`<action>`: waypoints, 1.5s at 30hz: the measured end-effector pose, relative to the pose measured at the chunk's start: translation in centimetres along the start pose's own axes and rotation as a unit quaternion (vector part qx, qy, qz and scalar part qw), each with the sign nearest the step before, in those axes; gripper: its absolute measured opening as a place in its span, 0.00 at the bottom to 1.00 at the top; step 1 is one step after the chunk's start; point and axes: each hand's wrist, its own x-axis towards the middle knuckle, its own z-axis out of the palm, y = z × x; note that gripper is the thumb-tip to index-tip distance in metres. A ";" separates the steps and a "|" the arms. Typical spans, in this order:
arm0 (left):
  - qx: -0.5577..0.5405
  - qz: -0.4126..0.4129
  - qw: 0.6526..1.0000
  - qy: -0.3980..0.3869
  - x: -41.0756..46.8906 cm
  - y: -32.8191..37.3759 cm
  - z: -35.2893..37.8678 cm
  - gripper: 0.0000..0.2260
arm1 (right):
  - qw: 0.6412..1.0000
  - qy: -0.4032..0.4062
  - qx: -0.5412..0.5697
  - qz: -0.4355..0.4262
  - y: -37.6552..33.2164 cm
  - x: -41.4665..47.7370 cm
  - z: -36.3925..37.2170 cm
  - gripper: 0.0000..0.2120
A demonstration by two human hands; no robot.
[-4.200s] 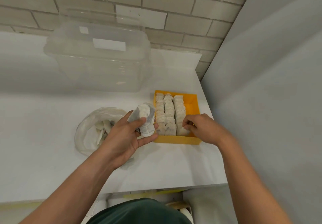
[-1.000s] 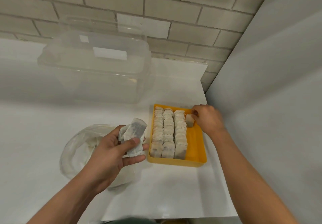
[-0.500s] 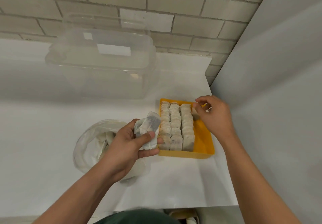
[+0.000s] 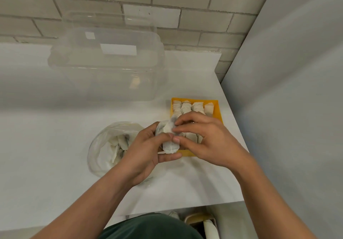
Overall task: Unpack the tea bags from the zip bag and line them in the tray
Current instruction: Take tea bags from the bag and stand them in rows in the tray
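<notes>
While your left hand (image 4: 146, 153) clasps a soft wad of papery white tea bags (image 4: 168, 138) over the tray's near edge, your right hand (image 4: 209, 140) pinches the topmost one. Neat upright rows (image 4: 185, 106) fill the square yellow plastic tray (image 4: 218, 112). More lie in the crumpled clear zip bag (image 4: 104, 145) just left. The clear, round-cornered box (image 4: 107, 75) behind carries a plain white label (image 4: 118, 49).

zip bag (image 4: 111, 145) left of tray (image 4: 219, 108)
</notes>
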 end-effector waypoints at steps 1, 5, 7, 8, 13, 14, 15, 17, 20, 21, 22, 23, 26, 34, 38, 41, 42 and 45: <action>-0.021 -0.009 1.000 -0.006 -0.1 0.1 -0.1 0.12 | 1.000 0.000 -0.005 0.008 -0.1 -0.1 0.2 0.12; -0.046 -0.017 0.998 -0.027 -0.4 0.3 -0.3 0.16 | 0.998 0.015 -0.054 0.023 -0.9 -0.3 0.7 0.19; -0.047 -0.015 0.998 -0.027 -0.4 0.3 -0.3 0.16 | 0.995 0.024 -0.091 0.034 -1.5 -0.2 1.1 0.18; -0.045 -0.015 0.999 -0.022 -0.3 0.3 -0.3 0.16 | 0.993 0.031 -0.105 0.032 -1.7 -0.1 1.2 0.16; -0.028 -0.020 0.999 -0.004 0.0 0.2 -0.5 0.16 | 0.993 0.054 -0.099 0.030 -1.7 0.0 0.9 0.06; -0.026 -0.021 0.999 -0.004 0.0 0.2 -0.4 0.15 | 0.993 0.062 -0.091 0.034 -1.7 0.0 0.6 0.05; -0.024 -0.022 0.999 -0.003 0.0 0.3 -0.4 0.15 | 0.992 0.075 -0.090 0.038 -1.6 0.0 0.3 0.04; -0.022 -0.021 1.000 0.003 0.2 0.4 -0.2 0.14 | 0.987 0.120 -0.097 0.043 -1.4 0.2 -0.2 0.04; -0.017 -0.017 1.000 0.008 0.3 0.4 -0.2 0.12 | 0.978 0.165 -0.116 0.059 -0.7 0.6 -1.2 0.04; -0.018 -0.018 1.000 0.010 0.3 0.3 -0.2 0.12 | 0.976 0.169 -0.121 0.064 -0.5 0.7 -1.5 0.05; -0.019 -0.020 1.000 0.014 0.3 0.3 -0.3 0.12 | 0.974 0.172 -0.129 0.066 -0.3 0.8 -1.8 0.06; -0.021 -0.021 0.999 0.017 0.3 0.2 -0.3 0.11 | 0.972 0.172 -0.145 0.064 -0.1 0.9 -2.1 0.07; -0.019 -0.024 0.999 0.021 0.4 0.1 -0.3 0.11 | 0.960 0.119 -0.242 0.070 0.8 1.2 -2.6 0.08; -0.025 -0.021 0.999 0.031 0.7 0.0 -0.9 0.11 | 0.944 0.097 -0.280 0.144 5.7 1.4 -4.5 0.08; -0.034 -0.018 0.998 0.040 0.9 -0.3 -1.1 0.11 | 0.929 0.057 -0.309 0.197 8.9 1.6 -5.4 0.10; -0.035 -0.016 0.998 0.048 0.8 -0.4 -1.1 0.10 | 0.924 0.006 -0.304 0.231 11.2 1.9 -5.6 0.11; -0.035 -0.015 0.998 0.050 0.8 -0.4 -1.2 0.10 | 0.922 -0.021 -0.303 0.241 11.8 1.9 -5.6 0.11; -0.036 -0.013 0.997 0.059 0.9 -0.1 -1.1 0.10 | 0.911 -0.089 -0.316 0.251 13.4 2.1 -5.2 0.12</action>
